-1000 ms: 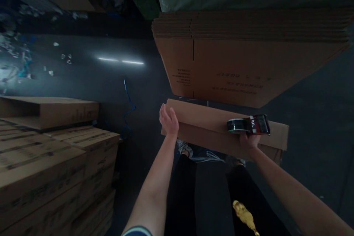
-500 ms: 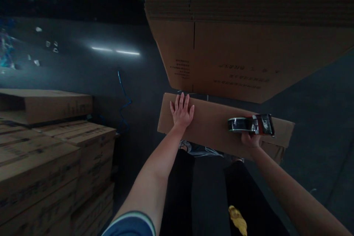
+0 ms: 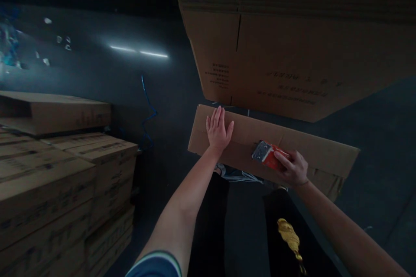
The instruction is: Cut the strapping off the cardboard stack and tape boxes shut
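A long narrow cardboard box [image 3: 312,149] lies across in front of me, above my legs. My left hand [image 3: 218,130] rests flat on its left end, fingers spread. My right hand [image 3: 292,167] grips a red tape dispenser [image 3: 267,154] and presses its metal front edge onto the box's top face near the middle.
A thick stack of flattened cardboard sheets [image 3: 292,52] fills the upper right, just behind the box. Stacked closed cartons [image 3: 61,173] stand at the left. A dark glossy floor [image 3: 107,78] lies between, with a blue cord [image 3: 147,108] and scattered scraps [image 3: 48,47] on it.
My left hand went from the box's left edge to lying flat on its top. My right hand turned the tape dispenser down and moved it left onto the box's middle.
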The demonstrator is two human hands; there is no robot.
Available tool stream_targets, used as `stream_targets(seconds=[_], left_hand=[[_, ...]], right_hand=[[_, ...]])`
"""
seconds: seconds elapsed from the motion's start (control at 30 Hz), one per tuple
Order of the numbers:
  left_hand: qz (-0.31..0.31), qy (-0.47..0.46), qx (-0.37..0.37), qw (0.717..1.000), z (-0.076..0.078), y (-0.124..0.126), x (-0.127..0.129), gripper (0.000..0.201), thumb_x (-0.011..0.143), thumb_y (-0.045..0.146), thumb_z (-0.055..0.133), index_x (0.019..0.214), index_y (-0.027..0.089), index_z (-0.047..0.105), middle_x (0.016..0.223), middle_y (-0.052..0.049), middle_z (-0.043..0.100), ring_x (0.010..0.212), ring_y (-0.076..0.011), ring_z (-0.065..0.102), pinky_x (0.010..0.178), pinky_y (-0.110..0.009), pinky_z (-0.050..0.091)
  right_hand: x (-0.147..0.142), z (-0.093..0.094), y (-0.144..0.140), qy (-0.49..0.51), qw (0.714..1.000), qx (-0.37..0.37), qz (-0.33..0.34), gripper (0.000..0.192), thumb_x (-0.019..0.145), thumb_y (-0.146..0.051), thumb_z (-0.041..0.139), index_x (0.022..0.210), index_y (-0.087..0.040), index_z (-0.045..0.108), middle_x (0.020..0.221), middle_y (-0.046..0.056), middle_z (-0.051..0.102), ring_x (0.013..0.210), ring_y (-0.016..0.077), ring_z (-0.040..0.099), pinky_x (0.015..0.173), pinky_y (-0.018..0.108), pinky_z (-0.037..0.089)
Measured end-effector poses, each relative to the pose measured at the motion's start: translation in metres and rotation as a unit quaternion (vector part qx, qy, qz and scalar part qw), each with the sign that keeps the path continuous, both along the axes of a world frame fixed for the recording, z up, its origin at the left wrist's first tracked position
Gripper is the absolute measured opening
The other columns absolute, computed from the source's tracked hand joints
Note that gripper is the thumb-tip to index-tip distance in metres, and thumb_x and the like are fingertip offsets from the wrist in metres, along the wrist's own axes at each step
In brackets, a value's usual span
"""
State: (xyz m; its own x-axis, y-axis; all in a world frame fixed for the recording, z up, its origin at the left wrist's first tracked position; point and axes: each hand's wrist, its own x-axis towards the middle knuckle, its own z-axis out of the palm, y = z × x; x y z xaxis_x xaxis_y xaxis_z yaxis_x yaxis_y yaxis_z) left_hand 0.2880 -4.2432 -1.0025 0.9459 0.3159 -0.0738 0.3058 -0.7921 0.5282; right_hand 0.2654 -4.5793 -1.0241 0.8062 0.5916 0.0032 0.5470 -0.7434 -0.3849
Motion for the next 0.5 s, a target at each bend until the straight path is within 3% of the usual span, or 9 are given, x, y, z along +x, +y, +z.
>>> stream_targets(seconds=[0.07,0.13,0.2,0.23,0.3,0.37,0.5], left_hand=[[0.041,-0.011,-0.077,0.996,0.005,-0.011,-0.003,0.058,0.099,0.050,0.041,0.146,0.016,0.043,0.149,-0.016,0.048,0.139,-0.0240,0.045,0.118,-0.043,0.036],[0.074,0.042,-0.220,0.972,0.011,-0.026,-0.005,0.054,0.100,0.058,0.035,0.129,0.017,0.055,0.121,-0.014,0.066,0.106,-0.0198,0.066,0.094,-0.034,0.052],[0.076,0.144,-0.362,0.918,0.017,-0.040,-0.004,0.064,0.098,0.067,0.024,0.102,0.018,0.065,0.090,-0.008,0.072,0.075,-0.0162,0.068,0.071,-0.029,0.052],[0.061,0.186,-0.400,0.895,0.019,-0.045,-0.003,0.070,0.096,0.071,0.019,0.087,0.019,0.065,0.077,-0.006,0.069,0.067,-0.0157,0.065,0.064,-0.028,0.048],[0.011,0.231,-0.399,0.887,0.022,-0.051,0.001,0.076,0.093,0.077,0.018,0.064,0.020,0.059,0.060,-0.004,0.061,0.059,-0.0159,0.059,0.057,-0.029,0.040],[-0.025,0.230,-0.346,0.909,0.022,-0.053,0.006,0.075,0.090,0.080,0.024,0.055,0.020,0.053,0.054,-0.004,0.054,0.054,-0.0156,0.052,0.054,-0.030,0.032],[0.008,0.198,-0.267,0.943,0.014,-0.046,0.010,0.072,0.090,0.078,0.029,0.053,0.020,0.051,0.053,-0.004,0.053,0.051,-0.0152,0.048,0.054,-0.032,0.024]], right_hand=[[0.000,-0.003,0.002,-0.008,1.000,-0.006,0.011,0.038,0.077,-0.051,0.065,0.107,-0.029,0.076,0.103,0.010,0.058,0.086,0.0196,0.051,0.077,0.035,0.048],[0.002,0.003,0.007,-0.046,0.998,0.006,0.031,0.037,0.079,-0.048,0.065,0.109,-0.030,0.076,0.102,0.009,0.057,0.085,0.0189,0.051,0.076,0.033,0.047],[0.006,0.012,0.015,-0.084,0.995,0.013,0.047,0.036,0.081,-0.045,0.065,0.113,-0.030,0.074,0.101,0.009,0.057,0.082,0.0175,0.051,0.074,0.031,0.046],[0.008,0.018,0.019,-0.096,0.994,0.010,0.051,0.038,0.082,-0.045,0.065,0.115,-0.030,0.073,0.100,0.008,0.057,0.081,0.0171,0.051,0.073,0.030,0.045],[0.011,0.028,0.028,-0.102,0.993,-0.008,0.055,0.041,0.082,-0.045,0.066,0.120,-0.030,0.071,0.100,0.008,0.057,0.080,0.0170,0.052,0.073,0.030,0.044],[0.015,0.036,0.036,-0.098,0.993,-0.026,0.057,0.045,0.081,-0.042,0.067,0.124,-0.030,0.069,0.100,0.008,0.057,0.081,0.0176,0.053,0.074,0.030,0.044],[0.021,0.049,0.048,-0.086,0.992,-0.058,0.075,0.052,0.080,-0.036,0.066,0.132,-0.031,0.064,0.098,0.007,0.057,0.078,0.0166,0.053,0.071,0.029,0.042]])
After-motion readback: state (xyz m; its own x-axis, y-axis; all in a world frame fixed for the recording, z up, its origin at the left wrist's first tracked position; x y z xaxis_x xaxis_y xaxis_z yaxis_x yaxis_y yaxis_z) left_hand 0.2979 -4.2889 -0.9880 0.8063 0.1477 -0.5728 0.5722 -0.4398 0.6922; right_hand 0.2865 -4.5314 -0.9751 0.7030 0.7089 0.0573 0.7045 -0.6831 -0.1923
